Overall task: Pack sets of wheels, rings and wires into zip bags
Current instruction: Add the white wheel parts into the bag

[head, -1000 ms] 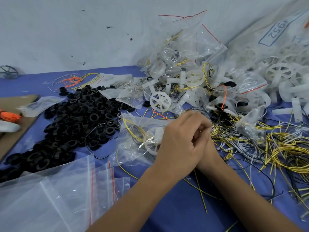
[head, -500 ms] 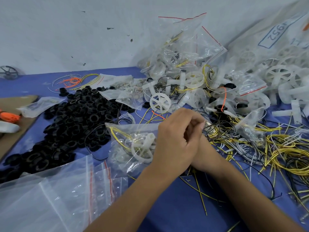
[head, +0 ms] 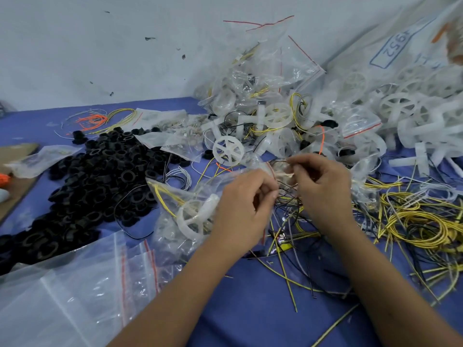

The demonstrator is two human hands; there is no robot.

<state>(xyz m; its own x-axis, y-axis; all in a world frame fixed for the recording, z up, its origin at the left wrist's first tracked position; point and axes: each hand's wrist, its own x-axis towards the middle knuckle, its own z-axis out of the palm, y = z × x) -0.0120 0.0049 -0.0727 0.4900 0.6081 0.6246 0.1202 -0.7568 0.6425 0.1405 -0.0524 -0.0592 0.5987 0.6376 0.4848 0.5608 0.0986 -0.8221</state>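
A clear zip bag [head: 180, 221] lies in front of me at table centre, with a white wheel [head: 193, 219] and yellow wire inside. My left hand [head: 244, 209] pinches the bag's red-striped mouth edge. Just to its right, my right hand [head: 323, 189] pinches the opposite side of the mouth, with thin black wire [head: 288, 196] between the two hands. A pile of black rings [head: 100, 176] spreads at left. Loose yellow and black wires [head: 413, 221] tangle at right.
Packed bags and white wheels [head: 275, 108] heap against the wall at back. A big sack of wheels [head: 413, 96] lies at right. Empty zip bags [head: 75, 296] lie at front left. A cardboard sheet [head: 15, 179] sits at the left edge. The blue tablecloth [head: 250, 309] shows between my arms.
My hands were clasped together over the bag's mouth; now they have drawn apart, each pinching one side, and the bag has shifted left and toward me.
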